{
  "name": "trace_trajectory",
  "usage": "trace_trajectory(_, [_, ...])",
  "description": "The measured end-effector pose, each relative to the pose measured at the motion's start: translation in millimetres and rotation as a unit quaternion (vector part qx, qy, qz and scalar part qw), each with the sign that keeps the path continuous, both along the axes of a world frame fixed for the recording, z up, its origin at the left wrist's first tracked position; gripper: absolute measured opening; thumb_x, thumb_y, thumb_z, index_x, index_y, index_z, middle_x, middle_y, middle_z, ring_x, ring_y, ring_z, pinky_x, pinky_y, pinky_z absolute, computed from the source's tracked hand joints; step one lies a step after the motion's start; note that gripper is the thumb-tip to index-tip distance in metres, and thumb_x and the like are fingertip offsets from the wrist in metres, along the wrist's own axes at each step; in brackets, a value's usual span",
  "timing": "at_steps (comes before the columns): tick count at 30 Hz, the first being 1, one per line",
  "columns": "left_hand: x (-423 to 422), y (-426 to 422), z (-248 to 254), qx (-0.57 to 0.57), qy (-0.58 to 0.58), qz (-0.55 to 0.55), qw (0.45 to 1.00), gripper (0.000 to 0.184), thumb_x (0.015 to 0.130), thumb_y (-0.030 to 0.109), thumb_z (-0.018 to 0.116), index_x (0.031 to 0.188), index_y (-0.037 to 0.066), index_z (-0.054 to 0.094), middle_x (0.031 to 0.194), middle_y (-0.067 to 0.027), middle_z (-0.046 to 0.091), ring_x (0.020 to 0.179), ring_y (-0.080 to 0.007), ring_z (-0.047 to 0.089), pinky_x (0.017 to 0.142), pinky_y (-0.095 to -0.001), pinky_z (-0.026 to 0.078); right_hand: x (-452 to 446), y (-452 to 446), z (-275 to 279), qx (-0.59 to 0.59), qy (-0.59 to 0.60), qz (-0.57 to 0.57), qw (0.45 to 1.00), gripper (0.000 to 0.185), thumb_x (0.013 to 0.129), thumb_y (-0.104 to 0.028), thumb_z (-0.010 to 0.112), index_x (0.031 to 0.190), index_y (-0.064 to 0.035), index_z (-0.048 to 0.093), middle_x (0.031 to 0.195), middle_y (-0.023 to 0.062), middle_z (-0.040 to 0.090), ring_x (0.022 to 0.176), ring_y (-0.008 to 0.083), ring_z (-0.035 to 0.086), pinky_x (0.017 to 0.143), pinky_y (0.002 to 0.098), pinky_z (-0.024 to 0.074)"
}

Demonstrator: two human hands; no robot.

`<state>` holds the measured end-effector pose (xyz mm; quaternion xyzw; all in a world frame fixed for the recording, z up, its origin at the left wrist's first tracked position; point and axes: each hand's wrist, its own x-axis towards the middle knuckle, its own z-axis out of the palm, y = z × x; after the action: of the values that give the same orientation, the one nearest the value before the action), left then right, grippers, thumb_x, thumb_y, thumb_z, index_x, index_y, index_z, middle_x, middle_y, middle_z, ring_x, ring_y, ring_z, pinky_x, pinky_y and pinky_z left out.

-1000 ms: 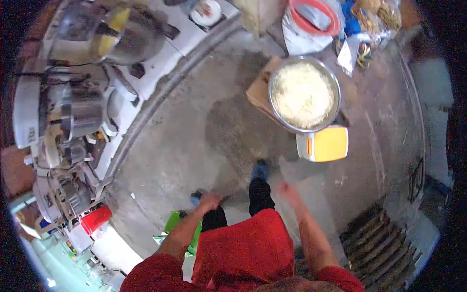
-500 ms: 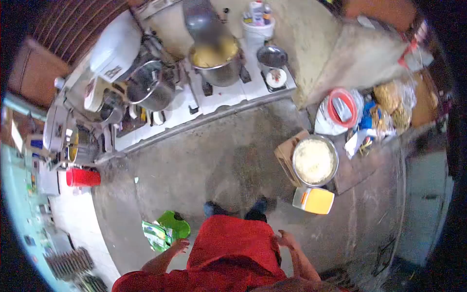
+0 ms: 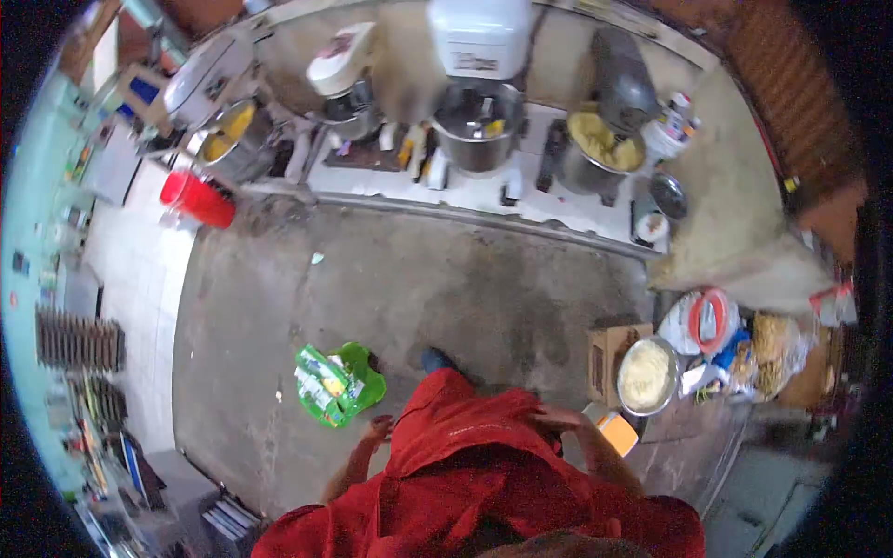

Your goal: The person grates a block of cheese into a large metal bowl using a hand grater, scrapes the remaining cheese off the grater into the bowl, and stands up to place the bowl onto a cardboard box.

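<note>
My left hand point(image 3: 377, 429) hangs beside the red apron point(image 3: 465, 423), holding nothing, its fingers loosely apart. Just beyond it on the floor lies a green bag point(image 3: 339, 383) with packets in it. On the other side of the apron, my right hand point(image 3: 558, 418) is stretched out at the cloth, with nothing seen in it. A container with an orange lid point(image 3: 617, 434) is close to my right forearm. Behind that container stands a metal bowl of pale shredded food point(image 3: 646, 376), next to a cardboard box point(image 3: 605, 358).
Along the back, a white ledge point(image 3: 558, 219) bears mixers and metal bowls, one with yellow dough point(image 3: 600, 141). A red bucket point(image 3: 197, 198) is at the left. Bags and a white sack with a red ring point(image 3: 710, 319) lie at the right. Dark racks point(image 3: 80, 339) stand far left.
The view has swung left, so the bowl and box now appear farther right and the green bag nearer the middle. Both hands are now down beside the apron.
</note>
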<state>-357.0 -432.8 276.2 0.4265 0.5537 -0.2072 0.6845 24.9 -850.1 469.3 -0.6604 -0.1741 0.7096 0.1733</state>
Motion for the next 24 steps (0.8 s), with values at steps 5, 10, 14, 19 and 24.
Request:
trace_trajectory(5, [12.6, 55.7, 80.2, 0.085, -0.041, 0.146, 0.985, 0.046, 0.098, 0.025, 0.069, 0.139, 0.006, 0.060, 0.111, -0.0045, 0.069, 0.093, -0.0215, 0.069, 0.075, -0.0413, 0.058, 55.2, 129.1, -17.9, 0.023, -0.186, 0.105, 0.977, 0.065, 0.101, -0.056, 0.053, 0.148, -0.0113, 0.055, 0.149, 0.0176, 0.058, 0.136, 0.0368, 0.055, 0.112, 0.0483, 0.0444])
trace_trajectory(10, [-14.9, 76.6, 98.2, 0.107, -0.008, 0.278, 0.955, 0.043, 0.098, 0.021, 0.065, 0.137, 0.004, 0.058, 0.113, -0.0048, 0.069, 0.094, -0.0216, 0.069, 0.075, -0.0411, 0.058, 104.5, 243.4, -12.5, -0.005, -0.308, 0.099, 0.946, 0.056, 0.089, -0.040, 0.072, 0.135, -0.0084, 0.067, 0.129, 0.0210, 0.070, 0.119, 0.0378, 0.067, 0.102, 0.0463, 0.0526])
trace_trajectory(14, [-46.5, 57.7, 103.0, 0.077, 0.006, 0.361, 0.929, 0.031, 0.097, 0.019, 0.064, 0.123, 0.002, 0.063, 0.097, -0.0130, 0.071, 0.081, -0.0251, 0.070, 0.064, -0.0398, 0.057, 146.3, 295.6, -68.0, 0.125, -0.366, 0.042, 0.921, 0.041, 0.078, -0.024, 0.079, 0.115, -0.0070, 0.075, 0.111, 0.0211, 0.075, 0.106, 0.0354, 0.072, 0.094, 0.0451, 0.0567])
trace_trajectory(19, [-16.7, 42.9, 80.5, 0.034, 0.165, 0.397, 0.902, 0.026, 0.096, 0.023, 0.067, 0.097, -0.002, 0.071, 0.087, -0.0161, 0.070, 0.069, -0.0281, 0.069, 0.054, -0.0379, 0.058, 220.6, 393.0, -69.1, 0.165, -0.416, 0.067, 0.892, 0.033, 0.077, -0.019, 0.078, 0.108, -0.0052, 0.076, 0.106, 0.0187, 0.077, 0.100, 0.0355, 0.074, 0.092, 0.0459, 0.0571])
trace_trajectory(24, [90.7, 92.9, 120.6, 0.089, 0.278, 0.337, 0.895, 0.042, 0.095, 0.038, 0.074, 0.095, -0.005, 0.072, 0.089, -0.0161, 0.072, 0.070, -0.0268, 0.070, 0.057, -0.0391, 0.060, 324.0, 505.5, -72.2, 0.190, -0.347, 0.139, 0.908, 0.033, 0.086, -0.028, 0.073, 0.109, -0.0039, 0.075, 0.110, 0.0211, 0.075, 0.104, 0.0392, 0.072, 0.094, 0.0477, 0.0553])
